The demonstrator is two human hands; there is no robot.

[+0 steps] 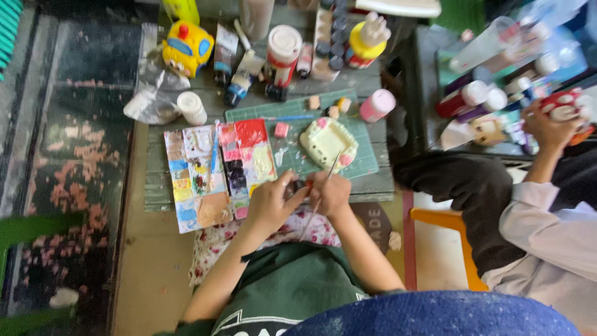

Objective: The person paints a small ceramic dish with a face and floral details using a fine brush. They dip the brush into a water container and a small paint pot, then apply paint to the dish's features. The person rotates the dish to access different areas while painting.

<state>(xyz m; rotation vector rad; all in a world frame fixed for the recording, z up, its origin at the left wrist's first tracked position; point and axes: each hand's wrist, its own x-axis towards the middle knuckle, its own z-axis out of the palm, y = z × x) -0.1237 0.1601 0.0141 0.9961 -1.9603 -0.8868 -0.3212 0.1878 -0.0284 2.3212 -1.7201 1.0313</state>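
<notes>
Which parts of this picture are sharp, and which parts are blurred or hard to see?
Head view: the paint palette and cream plaster piece are fairly sharp; the left hand and right hand are slightly soft; another person's hand at the right edge is blurred; the floor at left lies dim.

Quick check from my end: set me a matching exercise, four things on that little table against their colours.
Things:
1. toy bus
2. cutting mat
3. tipped bottle
4. small round pot

Colours:
A. pink
B. white
C. yellow
D. green

Pairs: 1-C, 2-D, 3-A, 4-B
</notes>
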